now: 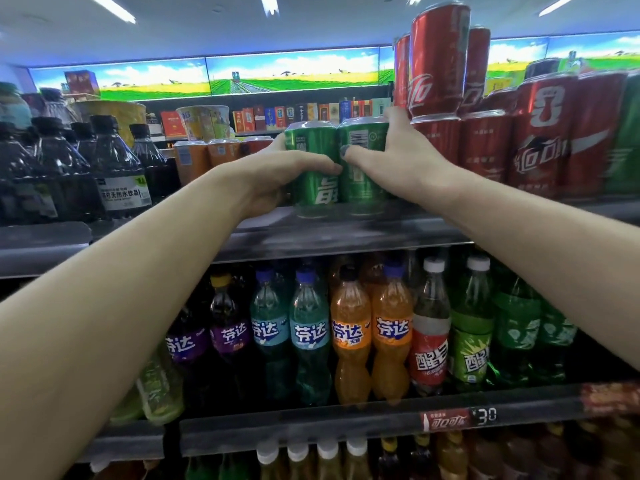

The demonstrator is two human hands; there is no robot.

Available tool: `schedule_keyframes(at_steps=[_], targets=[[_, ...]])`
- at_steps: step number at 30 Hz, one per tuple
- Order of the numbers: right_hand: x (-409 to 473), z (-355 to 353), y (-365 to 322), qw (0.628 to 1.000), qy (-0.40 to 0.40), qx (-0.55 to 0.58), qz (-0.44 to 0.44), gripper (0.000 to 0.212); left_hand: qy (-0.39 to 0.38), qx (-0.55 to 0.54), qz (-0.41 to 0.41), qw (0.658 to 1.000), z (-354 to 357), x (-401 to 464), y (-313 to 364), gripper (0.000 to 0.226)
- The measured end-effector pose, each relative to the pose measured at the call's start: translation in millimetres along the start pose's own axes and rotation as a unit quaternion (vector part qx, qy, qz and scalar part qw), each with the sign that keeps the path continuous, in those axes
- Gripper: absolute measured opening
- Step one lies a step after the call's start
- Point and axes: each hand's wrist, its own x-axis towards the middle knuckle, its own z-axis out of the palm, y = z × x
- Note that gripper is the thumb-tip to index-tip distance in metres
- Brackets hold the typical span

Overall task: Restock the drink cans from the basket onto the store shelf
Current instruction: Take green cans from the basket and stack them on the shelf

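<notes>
Gripping left green can (313, 168) with left hand (277, 174), right hand (398, 157) wrapping right green can (360, 164), both upright on shelf (346, 233)

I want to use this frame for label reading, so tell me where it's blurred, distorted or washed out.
Head view: the red cans at right are motion-smeared; the shelf edge bows from the wide-angle lens; the ceiling lights are blown out; the green cans and orange bottles are fairly legible.
</notes>
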Motion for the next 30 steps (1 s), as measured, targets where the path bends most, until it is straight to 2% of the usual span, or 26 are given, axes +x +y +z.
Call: schedule_keyframes(at_steps=[3,5,7,10,11,12,15,16,18,23,27,30], targets=[[-11,1,-3,0.987,0.045,-0.132,-0.079,0.074,-0.029,0.021,-0.004,0.999,-4,-5,2,0.054],[-14,1,1,0.954,0.090,-0.249,-0.142,0.067,-0.066,0.020,-0.015,0.998,-11,-7,4,0.055],[-14,-3,4,0.925,0.126,-0.307,-0.187,0.060,-0.086,0.013,-0.028,0.996,-15,-5,4,0.066],[-10,-7,12,0.929,0.130,-0.288,-0.194,0.056,-0.087,0.038,-0.022,0.995,-9,-5,7,0.042],[-9,-7,15,0.932,0.131,-0.277,-0.192,0.054,-0.085,0.053,-0.019,0.995,-6,-4,9,0.042],[-8,-7,19,0.934,0.133,-0.268,-0.193,0.053,-0.084,0.063,-0.023,0.994,-3,-3,9,0.048],[-9,-5,28,0.938,0.143,-0.245,-0.199,0.053,-0.069,0.115,-0.042,0.990,5,3,9,0.104],[-9,-4,31,0.937,0.148,-0.242,-0.202,0.053,-0.062,0.114,-0.046,0.990,9,5,9,0.104],[-9,-2,34,0.933,0.160,-0.241,-0.212,0.053,-0.044,0.107,-0.053,0.992,12,8,9,0.089],[-10,3,43,0.931,0.183,-0.225,-0.224,0.056,-0.008,0.110,-0.061,0.992,19,13,8,0.095],[-11,6,46,0.912,0.204,-0.272,-0.230,0.062,0.020,0.103,-0.056,0.993,23,15,4,0.127],[-10,6,46,0.908,0.211,-0.278,-0.233,0.061,0.042,0.096,-0.057,0.993,22,24,-2,0.135]])
